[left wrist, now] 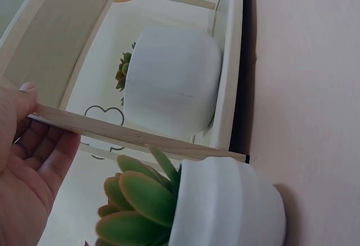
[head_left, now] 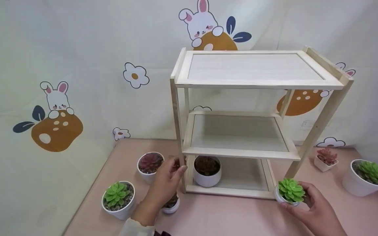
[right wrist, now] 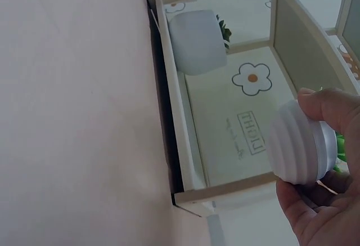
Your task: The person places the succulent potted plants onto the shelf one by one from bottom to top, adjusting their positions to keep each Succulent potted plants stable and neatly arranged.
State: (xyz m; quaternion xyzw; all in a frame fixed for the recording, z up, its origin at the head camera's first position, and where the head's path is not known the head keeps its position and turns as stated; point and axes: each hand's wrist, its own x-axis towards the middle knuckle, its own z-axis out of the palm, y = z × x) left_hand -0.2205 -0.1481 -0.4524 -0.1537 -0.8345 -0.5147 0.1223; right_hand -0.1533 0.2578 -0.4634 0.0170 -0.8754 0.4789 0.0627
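A three-tier wooden shelf (head_left: 258, 84) stands on the table. My left hand (head_left: 164, 183) holds its left front post (left wrist: 107, 130), thumb on one side and fingers on the other in the left wrist view. In my right hand (head_left: 320, 209) is a small potted succulent (head_left: 290, 190), green-leaved, gripped by its ribbed white pot (right wrist: 295, 144) between thumb and fingers. It is held just off the lower shelf's right front corner. A dark reddish succulent in a smooth white pot (head_left: 207, 179) sits at the left of the bottom tier.
Left of the shelf stand a green succulent (head_left: 118, 200), a dark red succulent (head_left: 150, 164) and a small ribbed pot (left wrist: 228, 206), partly behind my left forearm. On the right are a small pink succulent (head_left: 326, 159) and a larger green one (head_left: 366, 178). A printed cloth (head_left: 103, 39) hangs behind.
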